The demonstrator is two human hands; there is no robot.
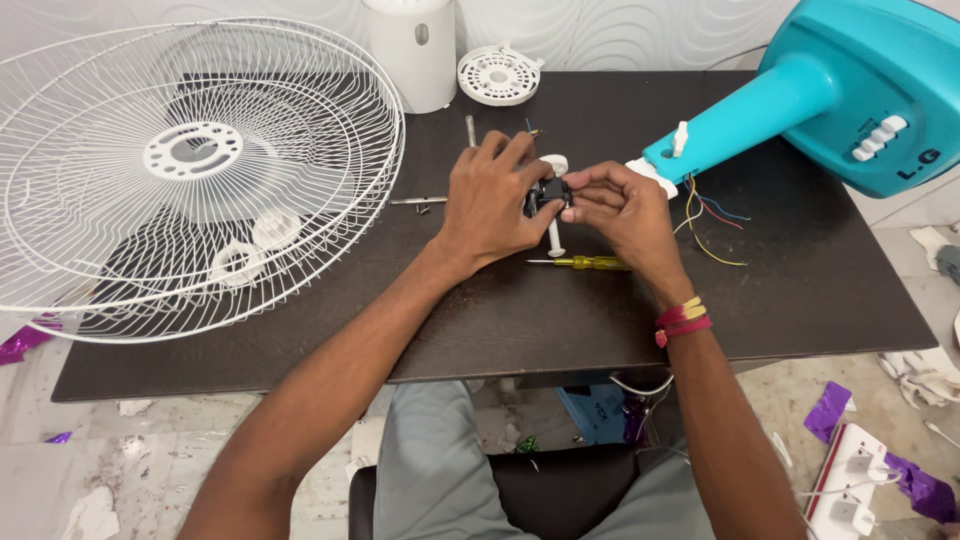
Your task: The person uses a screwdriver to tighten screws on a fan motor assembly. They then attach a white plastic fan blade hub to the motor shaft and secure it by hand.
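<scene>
Both hands meet over the middle of the dark table [800, 290]. The left hand [495, 200] is closed from above on a small black part [548, 195], and the right hand [625, 210] pinches the same part from the other side with fingertips. A white rod [554, 235] with a round cap hangs down from between them, its lower end near a yellow screwdriver [590, 263] lying just below.

To the right, loose coloured wires [710, 220] trail out of the neck of a turquoise fan body [850, 90]. To the left sits a white fan grille [190, 170] with two white rings [255, 245] under it; behind are a white cylinder [415, 50], a white vented disc [498, 75] and a metal pin [470, 130].

The part looks small and is held by fingertips alone, so it could slip and roll off onto the littered floor; a sleeve or wrist could also snag the bare wires.

The fingers hide most of the black part, so its shape and how the rod joins it cannot be made out. The fan body and grille are cut off at the edges
</scene>
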